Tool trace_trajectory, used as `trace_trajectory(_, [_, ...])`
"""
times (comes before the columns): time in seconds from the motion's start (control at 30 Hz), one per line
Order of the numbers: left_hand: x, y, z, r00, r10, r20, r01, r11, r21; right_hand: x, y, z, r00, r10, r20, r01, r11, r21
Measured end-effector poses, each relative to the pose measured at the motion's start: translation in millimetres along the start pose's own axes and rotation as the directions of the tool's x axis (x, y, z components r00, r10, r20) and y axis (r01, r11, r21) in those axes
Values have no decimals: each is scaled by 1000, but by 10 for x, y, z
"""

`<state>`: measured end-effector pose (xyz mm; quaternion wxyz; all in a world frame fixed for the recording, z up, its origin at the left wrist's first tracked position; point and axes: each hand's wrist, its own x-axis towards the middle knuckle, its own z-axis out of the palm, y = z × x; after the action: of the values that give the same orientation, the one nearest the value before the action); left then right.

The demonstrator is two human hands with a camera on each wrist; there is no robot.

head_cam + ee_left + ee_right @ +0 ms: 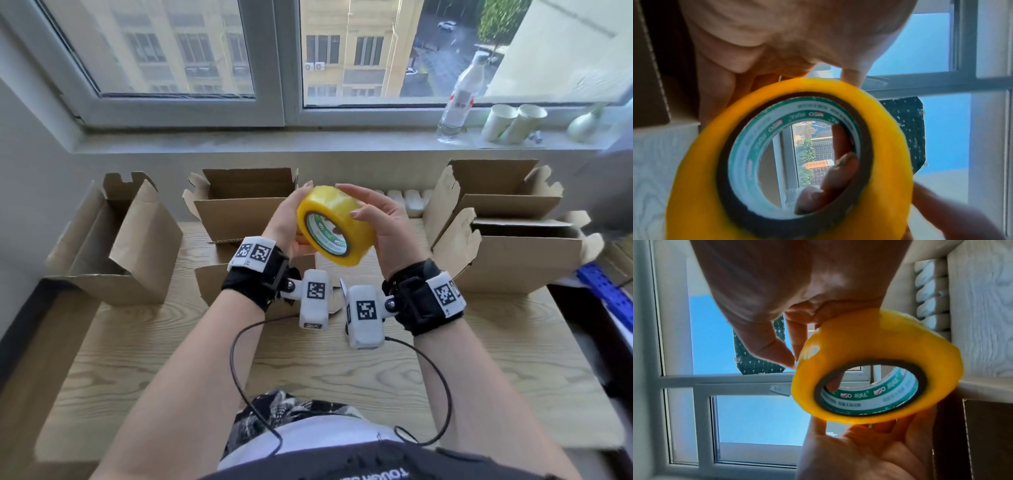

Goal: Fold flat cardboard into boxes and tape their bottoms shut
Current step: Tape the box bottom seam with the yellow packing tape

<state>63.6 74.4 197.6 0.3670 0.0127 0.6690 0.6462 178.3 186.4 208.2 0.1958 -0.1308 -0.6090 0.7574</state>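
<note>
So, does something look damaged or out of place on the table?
Nothing stands out. Both hands, left and right, hold the yellow tape roll above the table; the folded boxes stand upright, undamaged.

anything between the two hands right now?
Yes: the yellow roll of packing tape, held up between the left hand and right hand above the wooden table. Head view shows it best.

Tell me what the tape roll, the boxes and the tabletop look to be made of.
Tape roll: glossy translucent yellow plastic film, by its sheen, wound on a printed core, likely card.
Boxes: matte brown corrugated cardboard; cut flap edges and creases show.
Tabletop: pale wood-grain surface; solid wood or laminate cannot be told.
</note>
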Motion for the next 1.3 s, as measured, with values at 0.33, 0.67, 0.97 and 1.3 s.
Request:
trace_trajectory(0.33, [-66,48,-137,936,346,-63,-276,833,480,88,84,248,992,-30,-119,17,994,-112])
trace_trajectory(0.67, [-36,53,-285,987,152,-43,-134,950,281,121,48,292,992,-62,-110,51,993,-105])
trace_trajectory(0.97, [-46,-41,-215,901,427,-76,-344,811,473,164,165,247,990,43,-133,-66,982,-178])
trace_trajectory(1.3, [-47,28,-244,876,482,-28,-441,821,361,161,32,338,995,70,-70,-84,968,-236])
